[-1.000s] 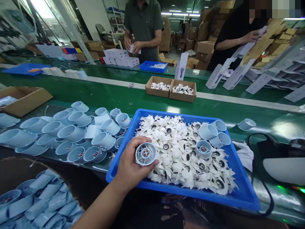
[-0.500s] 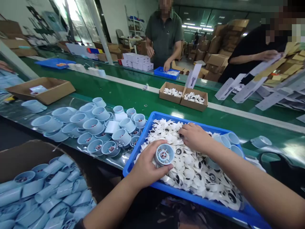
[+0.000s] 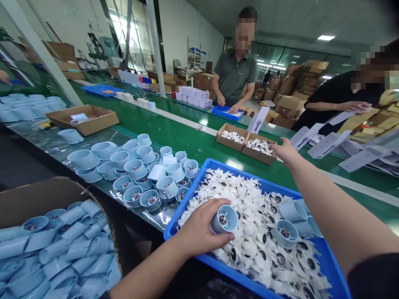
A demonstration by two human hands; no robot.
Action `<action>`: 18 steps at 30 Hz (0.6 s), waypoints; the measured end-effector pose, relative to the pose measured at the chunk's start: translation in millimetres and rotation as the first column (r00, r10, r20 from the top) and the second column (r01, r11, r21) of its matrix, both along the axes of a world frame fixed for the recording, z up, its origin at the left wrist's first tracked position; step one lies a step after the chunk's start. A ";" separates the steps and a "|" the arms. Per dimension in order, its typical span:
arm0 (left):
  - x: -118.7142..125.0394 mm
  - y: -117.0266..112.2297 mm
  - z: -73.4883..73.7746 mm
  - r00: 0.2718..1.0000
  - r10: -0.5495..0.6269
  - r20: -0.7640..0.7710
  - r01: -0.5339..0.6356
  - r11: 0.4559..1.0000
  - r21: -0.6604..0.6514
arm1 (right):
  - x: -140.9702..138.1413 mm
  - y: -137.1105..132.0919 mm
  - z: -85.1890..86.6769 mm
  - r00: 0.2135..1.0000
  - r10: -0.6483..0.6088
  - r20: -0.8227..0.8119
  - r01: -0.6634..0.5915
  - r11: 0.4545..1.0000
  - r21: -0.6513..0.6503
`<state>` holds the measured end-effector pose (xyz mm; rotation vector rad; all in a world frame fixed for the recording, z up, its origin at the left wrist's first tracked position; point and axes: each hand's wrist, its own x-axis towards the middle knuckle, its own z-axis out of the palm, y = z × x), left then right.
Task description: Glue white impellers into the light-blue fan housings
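Nearest us, our left hand is closed around a pale blue housing, thumb underneath and fingers over the top, with its open end and small motor facing us. The hand holds it just above the near-left corner of the blue tray, which is heaped with white fan blades. A few more blue cylinders lie among them to the hand's right. Down-left of that hand stands a carton of the same pieces, and beyond-left of it a cluster of cups sits on the desk. Farther out, our right hand stretches across the green belt to the corner of the twin cardboard boxes, and we cannot tell whether its fingers grip. Beyond it, a person in a grey-green shirt works at a small tray
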<state>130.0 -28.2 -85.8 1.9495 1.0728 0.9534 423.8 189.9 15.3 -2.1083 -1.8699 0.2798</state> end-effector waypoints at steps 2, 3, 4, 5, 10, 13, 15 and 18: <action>0.3 0.0 1.0 1.000 -0.004 -0.013 0.004 1.000 -0.022 | -1.9 -0.2 -5.0 0.999 0.026 0.031 -0.025 0.999 -0.040; 0.5 0.2 1.6 1.000 -0.012 -0.024 0.011 0.999 -0.031 | -3.6 -6.3 -9.1 0.995 0.091 0.043 -0.086 0.992 -0.095; 0.8 0.6 2.0 0.999 -0.021 -0.036 0.020 0.999 -0.037 | -5.8 -15.3 -13.9 0.983 0.178 0.049 -0.168 0.971 -0.168; 1.2 1.0 2.2 0.998 -0.033 -0.046 0.031 0.999 -0.037 | -8.3 -26.6 -19.2 0.959 0.278 0.048 -0.259 0.934 -0.246; 1.6 2.7 0.4 0.995 -0.073 -0.060 0.072 0.997 -0.015 | -25.4 -87.6 -45.6 0.819 0.555 0.146 -0.476 0.799 -0.368; 0.6 2.1 -1.1 0.994 -0.085 -0.064 0.084 0.996 -0.011 | -34.9 -112.6 -55.8 0.759 0.613 0.220 -0.528 0.777 -0.343; -0.1 1.2 -1.3 0.994 -0.090 -0.068 0.090 0.996 -0.006 | -37.8 -122.9 -58.7 0.731 0.641 0.235 -0.554 0.757 -0.346; -0.3 0.0 0.0 0.991 -0.108 -0.074 0.108 0.994 0.004 | -35.5 -130.4 -59.0 0.751 0.592 0.293 -0.522 0.803 -0.286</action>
